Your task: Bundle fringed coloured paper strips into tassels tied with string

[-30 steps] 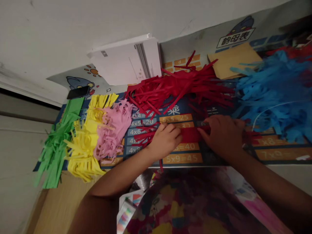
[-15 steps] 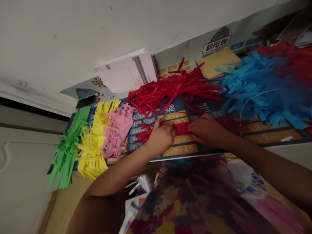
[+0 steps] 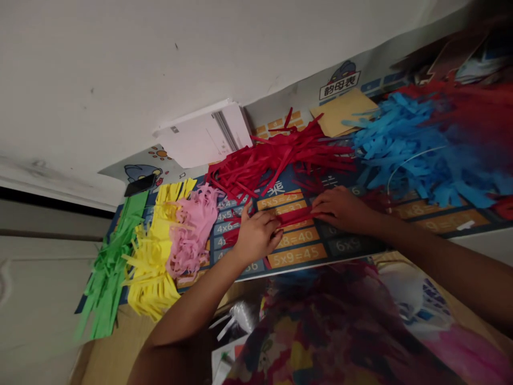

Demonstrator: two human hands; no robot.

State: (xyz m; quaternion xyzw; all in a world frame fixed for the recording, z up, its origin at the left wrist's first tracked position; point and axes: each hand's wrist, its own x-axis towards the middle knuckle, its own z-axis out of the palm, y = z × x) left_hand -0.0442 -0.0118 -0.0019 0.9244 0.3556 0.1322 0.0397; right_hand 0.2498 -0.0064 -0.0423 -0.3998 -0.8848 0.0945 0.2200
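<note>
A strip of red fringed paper (image 3: 295, 216) stretches between my two hands, just above the printed mat on the table. My left hand (image 3: 259, 231) is closed on its left end, with the thumb sticking up; fringe hangs out past that hand to the left. On the other end, the fingers of my right hand (image 3: 336, 209) are pinched together, and more dark red fringe shows behind the wrist. Behind both hands lies a heap of red paper fringe (image 3: 276, 155). Pink fringed paper (image 3: 196, 227) rests left of my left hand.
Yellow (image 3: 154, 267) and green fringed paper (image 3: 114, 256) lie at the left, near a dark phone (image 3: 140, 185). A white box (image 3: 204, 133) leans on the wall. To the right are blue fringe (image 3: 417, 144), red fringe (image 3: 473, 107) and a tan paper sheet (image 3: 342, 111).
The red strip between my hands looks narrower than before. My left hand has shifted slightly left, with its thumb raised. The whole view has tilted a little.
</note>
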